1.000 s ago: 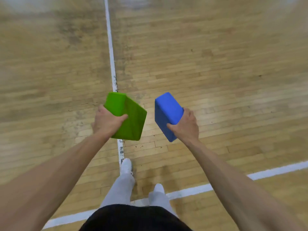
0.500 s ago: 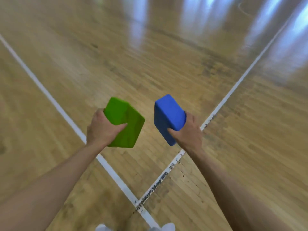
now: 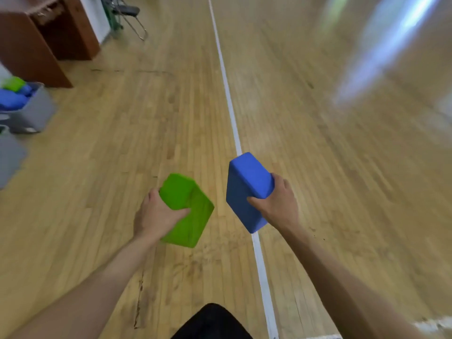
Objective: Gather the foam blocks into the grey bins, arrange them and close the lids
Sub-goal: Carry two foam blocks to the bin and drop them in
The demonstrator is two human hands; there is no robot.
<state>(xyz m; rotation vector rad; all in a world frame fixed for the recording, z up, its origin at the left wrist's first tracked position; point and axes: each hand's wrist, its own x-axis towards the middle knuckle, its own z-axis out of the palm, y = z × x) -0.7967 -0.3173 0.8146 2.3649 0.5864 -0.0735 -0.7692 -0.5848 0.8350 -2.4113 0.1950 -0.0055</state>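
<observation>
A green rectangular foam block (image 3: 188, 211) sits clamped in the left hand (image 3: 156, 216), thumb across its near face and fingers wrapped behind it; a blue rectangular foam block (image 3: 247, 189) is clamped the same way in the right hand (image 3: 276, 204). Both blocks are held out in front of the body above the floor, tilted, just beside each other but apart, with a strip of bare boards showing between them.

That makes two blocks in hand, one green and one blue. At the far left edge stands an open grey plastic bin (image 3: 34, 111), piled with blue blocks and at least one green one on top; the blur prevents an exact count. A second grey bin (image 3: 9, 162) is cut off by the left edge below it.

The wooden plank floor (image 3: 146, 118) lies open between the hands and the bins. One white painted line (image 3: 232, 118) runs away from the body under the blue block. A brown wooden cabinet (image 3: 36, 42) and a folding metal chair (image 3: 129, 18) stand at the far upper left.
</observation>
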